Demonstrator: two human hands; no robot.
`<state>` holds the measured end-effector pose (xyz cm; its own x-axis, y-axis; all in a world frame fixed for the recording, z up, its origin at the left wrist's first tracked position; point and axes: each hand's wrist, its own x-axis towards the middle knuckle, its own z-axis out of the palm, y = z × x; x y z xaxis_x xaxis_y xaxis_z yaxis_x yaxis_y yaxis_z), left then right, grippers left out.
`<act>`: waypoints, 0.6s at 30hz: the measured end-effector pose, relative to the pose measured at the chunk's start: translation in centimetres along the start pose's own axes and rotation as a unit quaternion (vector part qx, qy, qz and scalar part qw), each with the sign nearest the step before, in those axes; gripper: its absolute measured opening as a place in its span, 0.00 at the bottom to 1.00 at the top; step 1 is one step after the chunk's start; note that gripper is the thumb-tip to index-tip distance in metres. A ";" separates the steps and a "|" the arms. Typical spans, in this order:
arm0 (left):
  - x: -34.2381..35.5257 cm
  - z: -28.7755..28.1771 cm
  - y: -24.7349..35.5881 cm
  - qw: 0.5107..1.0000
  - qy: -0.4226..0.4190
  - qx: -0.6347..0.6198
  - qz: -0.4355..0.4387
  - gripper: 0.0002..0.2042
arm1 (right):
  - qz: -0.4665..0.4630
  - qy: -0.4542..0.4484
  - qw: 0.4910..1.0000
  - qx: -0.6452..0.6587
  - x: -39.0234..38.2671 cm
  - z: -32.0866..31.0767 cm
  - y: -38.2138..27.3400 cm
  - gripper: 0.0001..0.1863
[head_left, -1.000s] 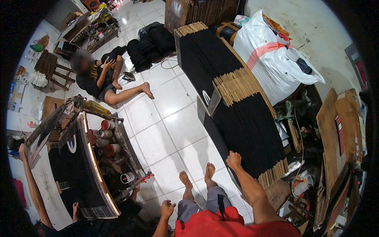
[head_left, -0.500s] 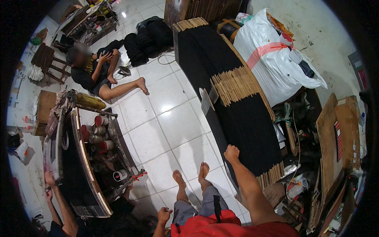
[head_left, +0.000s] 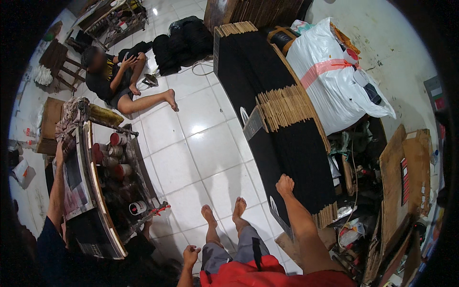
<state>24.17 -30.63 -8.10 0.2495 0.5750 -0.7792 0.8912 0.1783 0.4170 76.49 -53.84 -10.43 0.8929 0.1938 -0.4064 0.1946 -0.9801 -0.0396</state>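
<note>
My right hand (head_left: 285,185) has its fingers closed on the edge of a black fabric sheet at the near left side of a long bench loaded with black sheets (head_left: 299,160) and rows of pale brown board edges (head_left: 284,107). A small grey panel (head_left: 256,123) leans at the middle of that bench's left side, and a white printed shape shows near my hand. My left hand (head_left: 190,254) hangs beside my grey shorts with fingers curled; whatever is in them, if anything, is too small to make out.
A co-worker (head_left: 111,81) sits on the tiled floor (head_left: 191,153) holding a dark object. Another person's arm (head_left: 57,186) works a screen frame over a trolley of paint cans (head_left: 117,170). A white sack (head_left: 325,91), black bundles (head_left: 174,52) and cardboard (head_left: 397,191) stand around.
The person at the left has moved the screen frame down onto the trolley's top and shifted the arm. My right hand stays at the sheet edge, now on another white printed shape.
</note>
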 end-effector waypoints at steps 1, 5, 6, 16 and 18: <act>0.0 0.2 -0.1 1.000 -0.002 0.000 -0.004 0.17 | 0.001 0.009 1.000 -0.007 0.0 0.1 0.2 0.11; 0.0 1.1 -0.8 0.999 -0.022 -0.034 -0.028 0.17 | 0.005 0.026 1.000 -0.010 0.3 0.1 0.6 0.11; -0.1 1.3 -1.0 0.999 -0.018 -0.022 -0.016 0.17 | 0.003 0.029 0.999 -0.013 0.3 0.0 0.7 0.11; -1.1 0.8 -2.0 1.000 0.017 -0.002 -0.025 0.17 | 0.019 0.012 1.000 0.000 0.0 -1.4 0.1 0.13; -1.4 0.9 -1.9 0.999 0.015 0.003 -0.028 0.17 | 0.019 0.029 0.999 0.012 -0.4 -2.1 0.1 0.12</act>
<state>22.46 -32.48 -8.24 0.1883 0.5876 -0.7869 0.9057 0.2060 0.3705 77.01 -53.90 -8.39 0.9214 0.1587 -0.3547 0.1518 -0.9873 -0.0475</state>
